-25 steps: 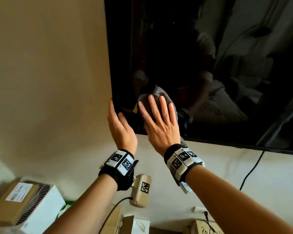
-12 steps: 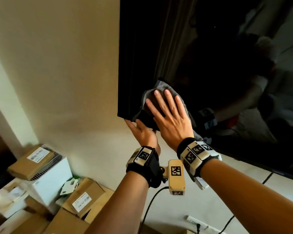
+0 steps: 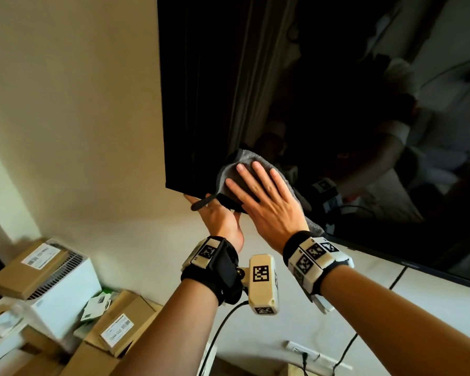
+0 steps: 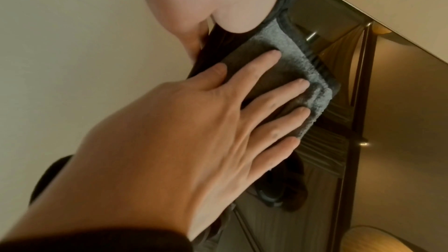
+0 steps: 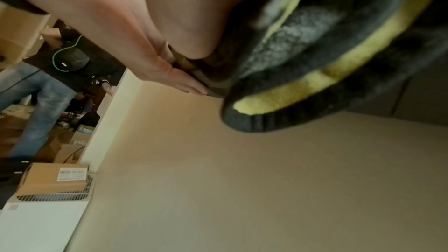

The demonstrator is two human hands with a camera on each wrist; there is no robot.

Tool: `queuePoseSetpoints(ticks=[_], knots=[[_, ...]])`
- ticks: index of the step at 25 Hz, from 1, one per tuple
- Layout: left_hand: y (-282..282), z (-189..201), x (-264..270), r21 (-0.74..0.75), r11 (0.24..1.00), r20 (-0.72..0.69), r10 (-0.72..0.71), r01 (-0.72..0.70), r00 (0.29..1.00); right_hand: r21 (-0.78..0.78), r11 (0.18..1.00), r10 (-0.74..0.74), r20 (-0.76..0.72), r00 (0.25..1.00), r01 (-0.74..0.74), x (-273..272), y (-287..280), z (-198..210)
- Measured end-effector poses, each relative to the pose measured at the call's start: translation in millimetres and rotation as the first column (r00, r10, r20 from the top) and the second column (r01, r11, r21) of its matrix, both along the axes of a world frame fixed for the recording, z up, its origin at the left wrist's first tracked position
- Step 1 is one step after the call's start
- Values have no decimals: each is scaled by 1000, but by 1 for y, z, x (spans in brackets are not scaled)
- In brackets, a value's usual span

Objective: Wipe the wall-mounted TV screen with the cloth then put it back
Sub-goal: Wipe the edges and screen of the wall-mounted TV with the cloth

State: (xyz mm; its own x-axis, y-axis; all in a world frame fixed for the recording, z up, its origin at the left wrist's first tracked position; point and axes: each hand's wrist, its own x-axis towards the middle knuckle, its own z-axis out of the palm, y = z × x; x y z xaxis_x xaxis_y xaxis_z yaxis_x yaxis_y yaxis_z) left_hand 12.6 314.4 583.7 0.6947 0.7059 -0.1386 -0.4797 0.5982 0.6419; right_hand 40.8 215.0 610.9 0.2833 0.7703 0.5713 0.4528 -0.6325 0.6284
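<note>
The black wall-mounted TV screen [image 3: 337,104] fills the upper right of the head view. A grey cloth [image 3: 225,169] with a yellow-green underside [image 5: 303,83] lies on the glass just above the screen's lower left corner. My right hand [image 3: 255,185] presses flat on the cloth, fingers straight and spread. The left wrist view shows the same right hand [image 4: 194,122] on the cloth [image 4: 278,39]. My left hand [image 3: 217,218] sits below that corner, straight fingers against the TV's bottom edge, also seen as the left hand [image 5: 155,64]. A dark loop of the cloth hangs over it.
Bare cream wall [image 3: 65,104] lies left of the TV. Below stand cardboard boxes [image 3: 120,321] and a white grilled appliance [image 3: 63,291] with a box on top. Cables [image 3: 399,275] and a socket strip [image 3: 301,348] run under the TV. A person in jeans [image 5: 36,102] stands further left.
My left hand dropped from the TV's left edge to beneath its lower left corner. My right hand kept pressing the cloth on the glass near that corner.
</note>
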Motion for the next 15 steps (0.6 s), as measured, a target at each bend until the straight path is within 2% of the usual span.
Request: queuePoseSetpoints(ticks=[4,9,15], knots=[[-15,-2,2,73,996,-73,59,-54,996,29,999,-33,-14,999,33,-1,-36,2],[-65,-13,5,328,935,-121,181,-133,976,52,998,32,-68,997,-28,0,-50,3],[-97,-12,8,333,931,-111,198,-152,974,-25,1000,-5,-4,1000,4,2,-106,2]])
